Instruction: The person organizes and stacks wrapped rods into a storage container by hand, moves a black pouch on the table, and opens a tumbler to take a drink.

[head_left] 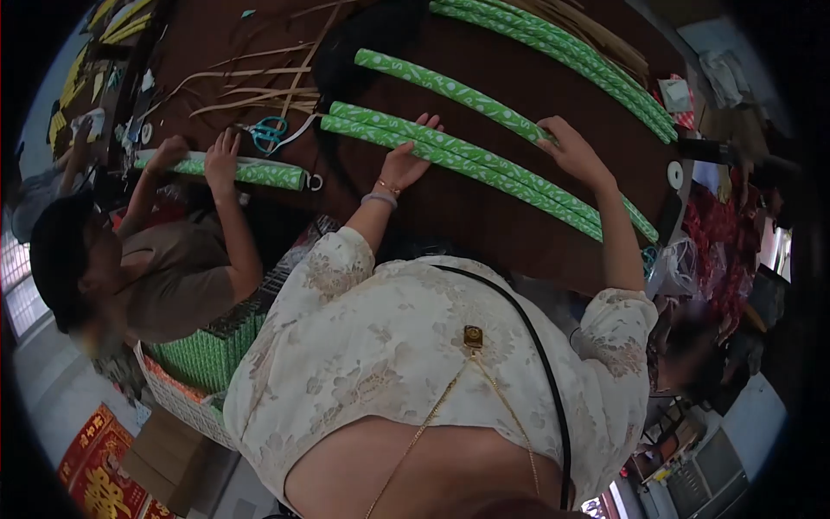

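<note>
Two green patterned rolls [493, 170] lie side by side, slanting across the dark table. My left hand [407, 164] rests at them with its fingers reaching under or between the rolls, thumb spread. Beyond them is another long green roll [450, 88]; my right hand [571, 151] pinches it near its middle, thumb and fingers closed round it. Further back, several more green rolls [562, 54] lie together near the far edge.
A co-worker [173, 268] at the left handles a green roll [259, 173]. Teal-handled scissors [268, 131] and tan strips [259, 73] lie on the dark table [519, 251]. A white tape roll [674, 175] is at the right. A basket [186, 400] holds green packs below.
</note>
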Demonstrator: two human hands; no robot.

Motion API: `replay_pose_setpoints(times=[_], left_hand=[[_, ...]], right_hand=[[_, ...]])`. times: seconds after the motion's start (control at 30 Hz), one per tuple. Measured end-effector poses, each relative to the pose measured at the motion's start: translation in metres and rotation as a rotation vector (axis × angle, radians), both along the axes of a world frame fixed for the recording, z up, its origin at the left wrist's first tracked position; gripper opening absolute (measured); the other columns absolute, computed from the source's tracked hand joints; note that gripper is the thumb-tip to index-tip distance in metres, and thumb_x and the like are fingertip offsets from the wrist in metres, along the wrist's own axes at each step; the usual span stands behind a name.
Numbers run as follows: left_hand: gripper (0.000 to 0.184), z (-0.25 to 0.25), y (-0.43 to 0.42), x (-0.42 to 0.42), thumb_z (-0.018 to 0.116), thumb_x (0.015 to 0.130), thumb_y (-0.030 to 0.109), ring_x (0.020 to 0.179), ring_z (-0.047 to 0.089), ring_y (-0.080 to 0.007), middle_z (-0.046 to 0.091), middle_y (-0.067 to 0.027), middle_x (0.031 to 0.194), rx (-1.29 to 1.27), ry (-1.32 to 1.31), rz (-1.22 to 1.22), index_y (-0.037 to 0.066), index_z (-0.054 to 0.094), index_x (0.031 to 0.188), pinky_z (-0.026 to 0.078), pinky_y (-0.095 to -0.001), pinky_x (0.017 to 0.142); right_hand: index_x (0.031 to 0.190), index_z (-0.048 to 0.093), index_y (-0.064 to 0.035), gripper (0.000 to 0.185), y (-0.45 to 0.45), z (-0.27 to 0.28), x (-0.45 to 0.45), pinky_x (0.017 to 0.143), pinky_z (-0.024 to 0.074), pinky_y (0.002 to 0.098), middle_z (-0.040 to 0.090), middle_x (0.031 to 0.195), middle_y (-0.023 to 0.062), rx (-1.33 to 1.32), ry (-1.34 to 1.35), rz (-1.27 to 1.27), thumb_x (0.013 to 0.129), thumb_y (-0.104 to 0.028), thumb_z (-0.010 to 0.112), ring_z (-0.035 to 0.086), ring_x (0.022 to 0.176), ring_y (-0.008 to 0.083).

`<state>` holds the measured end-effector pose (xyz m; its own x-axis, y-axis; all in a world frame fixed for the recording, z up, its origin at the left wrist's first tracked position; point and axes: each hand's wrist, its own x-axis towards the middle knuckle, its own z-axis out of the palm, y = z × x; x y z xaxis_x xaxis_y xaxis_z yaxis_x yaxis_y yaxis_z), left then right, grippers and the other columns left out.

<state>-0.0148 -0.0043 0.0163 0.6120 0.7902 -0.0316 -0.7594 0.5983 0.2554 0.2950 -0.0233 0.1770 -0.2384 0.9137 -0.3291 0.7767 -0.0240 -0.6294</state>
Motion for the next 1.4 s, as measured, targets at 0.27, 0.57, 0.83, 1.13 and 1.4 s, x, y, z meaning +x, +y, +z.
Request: replay_pose_setpoints(times=[0.27, 0.57, 0.83, 1.13, 1.4], left_hand=[[0.073, -0.002, 0.0, 0.001, 0.066, 0.08, 0.026, 0.134, 0.024, -0.0229, 0.027, -0.0052, 0.145, 0.053, 0.004, -0.006, 0.012, 0.027, 0.14, 0.02, -0.0419, 0.11], [0.076, -0.003, 0.001, 0.001, 0.066, 0.08, 0.036, 0.134, 0.024, -0.0232, 0.028, -0.0048, 0.145, 0.06, 0.034, -0.01, 0.012, 0.027, 0.14, 0.02, -0.0423, 0.11], [0.072, -0.006, 0.001, 0.001, 0.065, 0.081, 0.036, 0.133, 0.024, -0.0246, 0.032, -0.006, 0.143, -0.014, 0.001, -0.008, 0.011, 0.03, 0.138, 0.02, -0.0433, 0.11], [0.06, -0.006, 0.0, 0.001, 0.065, 0.082, 0.028, 0.13, 0.031, -0.0261, 0.041, -0.0067, 0.136, -0.035, -0.009, 0.004, 0.01, 0.038, 0.133, 0.023, -0.0431, 0.109], [0.066, -0.006, 0.001, -0.002, 0.064, 0.081, 0.026, 0.132, 0.027, -0.0275, 0.039, -0.0089, 0.138, -0.039, 0.046, 0.006, 0.008, 0.033, 0.136, 0.02, -0.0434, 0.111]], right_hand=[[0.11, 0.05, -0.005, 0.026, -0.021, -0.042, -0.064, 0.078, 0.0442, 0.0377, 0.05, 0.103, 0.0114, 0.007, -0.007, 0.133, 0.088, -0.019, 0.054, 0.054, 0.093, 0.0307], [0.109, 0.051, -0.0046, 0.026, -0.041, -0.047, -0.075, 0.078, 0.0446, 0.0389, 0.049, 0.104, 0.0114, 0.125, -0.06, 0.079, 0.085, -0.013, 0.056, 0.052, 0.095, 0.0308], [0.111, 0.052, -0.004, 0.031, -0.053, -0.061, -0.081, 0.08, 0.0416, 0.0394, 0.05, 0.104, 0.0095, 0.353, -0.295, 0.117, 0.081, -0.011, 0.059, 0.051, 0.094, 0.0271], [0.114, 0.052, -0.0055, 0.034, -0.075, -0.08, -0.086, 0.088, 0.0394, 0.0397, 0.051, 0.111, 0.0094, 0.507, -0.337, -0.06, 0.081, -0.012, 0.06, 0.05, 0.105, 0.0273], [0.138, 0.03, -0.0177, 0.083, -0.086, -0.076, -0.077, 0.102, 0.0304, 0.0473, 0.039, 0.132, 0.0125, 0.469, -0.296, -0.135, 0.07, -0.033, 0.074, 0.039, 0.122, 0.0295]])
